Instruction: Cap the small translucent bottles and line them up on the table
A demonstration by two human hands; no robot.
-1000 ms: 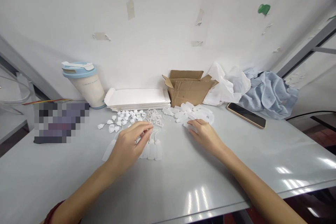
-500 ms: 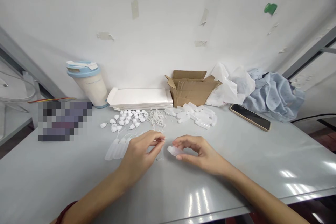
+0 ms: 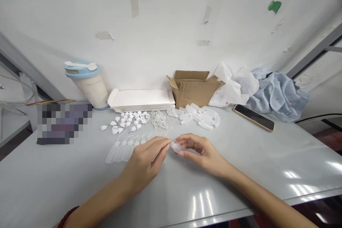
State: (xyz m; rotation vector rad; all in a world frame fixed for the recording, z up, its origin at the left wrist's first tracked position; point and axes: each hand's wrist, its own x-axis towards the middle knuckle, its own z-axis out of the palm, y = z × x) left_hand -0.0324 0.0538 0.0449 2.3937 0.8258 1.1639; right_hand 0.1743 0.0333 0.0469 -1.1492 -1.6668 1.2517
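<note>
Head view's on my screen, and I'm watching this from miles away. What does your feed say about the right hand [image 3: 207, 155]?

Same feed here lol. I read its fingers as curled around a small translucent bottle [image 3: 176, 146], thumb on the near side. The bottle is tilted, its neck end toward the left hand [image 3: 145, 156].

OK, and the left one's fingers?

Narrow. Tips pinched together right at the bottle's neck end. Whether there's anything between them I can't tell, too small from here.

So where's the bottle, exactly?

Between the two hands, over the middle of the grey bench [image 3: 267, 156]. Can't tell if it touches the surface.

I've also got a row of bottles [image 3: 124, 151] lying partly behind the left hand, thin pale strands at their necks.

Yep, and behind those I see white caps [image 3: 130, 119] in a loose bunch, then a tangle of thin white pieces [image 3: 158, 120] just to the right, then a pile of loose bottles [image 3: 199, 115] in front of the open cardboard box [image 3: 196, 92]. Phone [image 3: 253, 117] lies flat farther right.
</note>
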